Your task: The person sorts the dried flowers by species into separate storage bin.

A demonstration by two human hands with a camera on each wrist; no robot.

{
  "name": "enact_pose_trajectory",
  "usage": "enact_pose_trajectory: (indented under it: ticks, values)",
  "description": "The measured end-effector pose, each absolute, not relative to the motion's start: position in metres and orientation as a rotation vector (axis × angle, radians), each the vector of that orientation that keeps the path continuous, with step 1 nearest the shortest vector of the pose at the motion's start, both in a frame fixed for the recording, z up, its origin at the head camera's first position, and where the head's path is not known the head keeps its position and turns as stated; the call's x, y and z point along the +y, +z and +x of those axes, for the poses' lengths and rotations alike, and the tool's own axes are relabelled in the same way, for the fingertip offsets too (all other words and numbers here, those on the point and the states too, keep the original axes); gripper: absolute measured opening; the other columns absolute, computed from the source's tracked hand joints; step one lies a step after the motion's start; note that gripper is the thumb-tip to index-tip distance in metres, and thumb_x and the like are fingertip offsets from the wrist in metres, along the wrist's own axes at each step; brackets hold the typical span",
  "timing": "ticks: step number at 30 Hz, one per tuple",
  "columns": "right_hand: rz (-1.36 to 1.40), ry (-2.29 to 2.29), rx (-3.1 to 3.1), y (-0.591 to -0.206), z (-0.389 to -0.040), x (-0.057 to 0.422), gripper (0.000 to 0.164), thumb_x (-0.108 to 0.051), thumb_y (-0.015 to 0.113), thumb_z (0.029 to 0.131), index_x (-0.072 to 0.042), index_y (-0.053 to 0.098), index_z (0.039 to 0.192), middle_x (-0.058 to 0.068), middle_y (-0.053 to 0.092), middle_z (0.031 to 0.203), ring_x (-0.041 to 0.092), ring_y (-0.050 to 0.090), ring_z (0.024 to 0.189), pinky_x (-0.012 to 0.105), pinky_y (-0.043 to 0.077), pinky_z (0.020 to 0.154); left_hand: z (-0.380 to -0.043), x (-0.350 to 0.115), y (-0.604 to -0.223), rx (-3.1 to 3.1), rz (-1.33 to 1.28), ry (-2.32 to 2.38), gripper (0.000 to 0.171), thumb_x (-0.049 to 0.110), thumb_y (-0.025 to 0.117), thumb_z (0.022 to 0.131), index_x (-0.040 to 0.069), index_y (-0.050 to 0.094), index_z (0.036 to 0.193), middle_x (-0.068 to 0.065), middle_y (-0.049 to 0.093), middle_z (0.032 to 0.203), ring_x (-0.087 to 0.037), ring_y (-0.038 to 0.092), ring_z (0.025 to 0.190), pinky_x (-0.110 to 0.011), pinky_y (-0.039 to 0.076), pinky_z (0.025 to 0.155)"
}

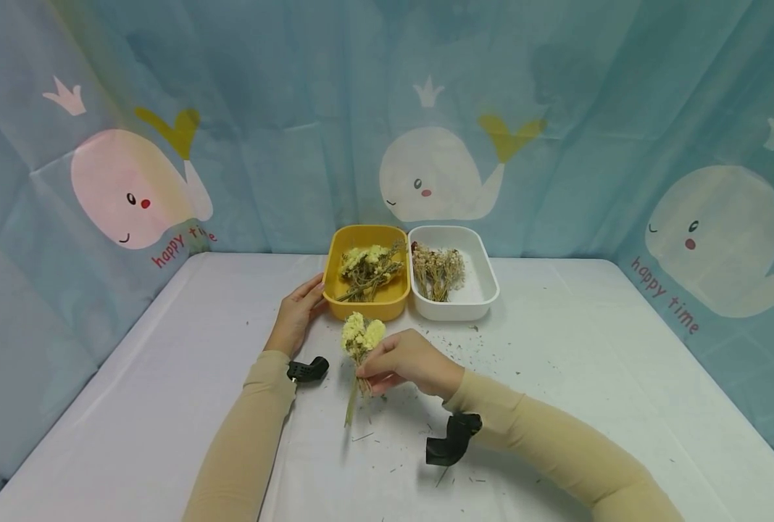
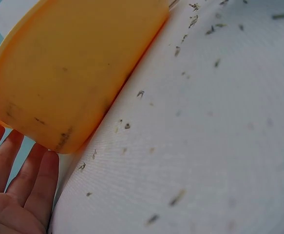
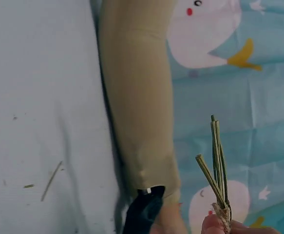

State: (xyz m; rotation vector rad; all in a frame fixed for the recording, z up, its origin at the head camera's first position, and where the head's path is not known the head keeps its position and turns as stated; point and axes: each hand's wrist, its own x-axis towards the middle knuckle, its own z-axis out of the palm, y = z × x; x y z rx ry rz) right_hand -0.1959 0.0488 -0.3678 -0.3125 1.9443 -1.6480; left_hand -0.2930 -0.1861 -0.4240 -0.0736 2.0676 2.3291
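Observation:
My right hand (image 1: 409, 360) pinches a small bunch of pale yellow dried flowers (image 1: 362, 335) by its stems, blooms up, just in front of the yellow tray. In the right wrist view the cut stems (image 3: 218, 163) stick out past the fingertips, with twine wound round them. My left hand (image 1: 296, 312) touches the left side of the yellow tray (image 1: 365, 312); in the left wrist view its straight fingers (image 2: 16, 158) lie against the tray's wall. Inside that tray are more yellow dried flowers (image 1: 369, 270) with dark stems.
Beside the yellow tray stands a white tray (image 1: 454, 312) holding brownish dried flowers (image 1: 440, 271). Bits of stem and crumbs (image 1: 485, 357) are strewn over the white table (image 1: 576, 326). A blue curtain (image 1: 296, 145) with whale prints hangs behind.

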Motion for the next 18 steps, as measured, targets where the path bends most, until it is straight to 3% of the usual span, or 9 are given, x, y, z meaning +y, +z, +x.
enact_pose_trajectory:
  ticks: [8, 18]
  values:
    - [-0.395, -1.659, 1.978, -0.347, -0.196, 0.051, 0.019, -0.003, 0.073, 0.084, 0.012, 0.073, 0.097, 0.002, 0.074, 0.078, 0.011, 0.07, 0.069, 0.036, 0.065, 0.072, -0.304, -0.189, -0.442, 2.145, -0.034, 2.311, 0.056, 0.037, 0.055, 0.102, 0.014, 0.043, 0.152, -0.009, 0.041, 0.158, -0.026, 0.045, 0.142, -0.037, 0.041, 0.119]
    - [-0.465, -1.689, 2.048, -0.324, -0.225, 0.048, 0.017, -0.002, 0.073, 0.087, 0.011, 0.073, 0.098, 0.005, 0.076, 0.084, 0.011, 0.071, 0.07, 0.037, 0.065, 0.076, -0.303, -0.189, -0.44, 2.143, -0.071, 2.298, 0.053, 0.035, 0.054, 0.103, 0.016, 0.045, 0.151, -0.006, 0.042, 0.157, -0.025, 0.045, 0.142, -0.037, 0.04, 0.119]
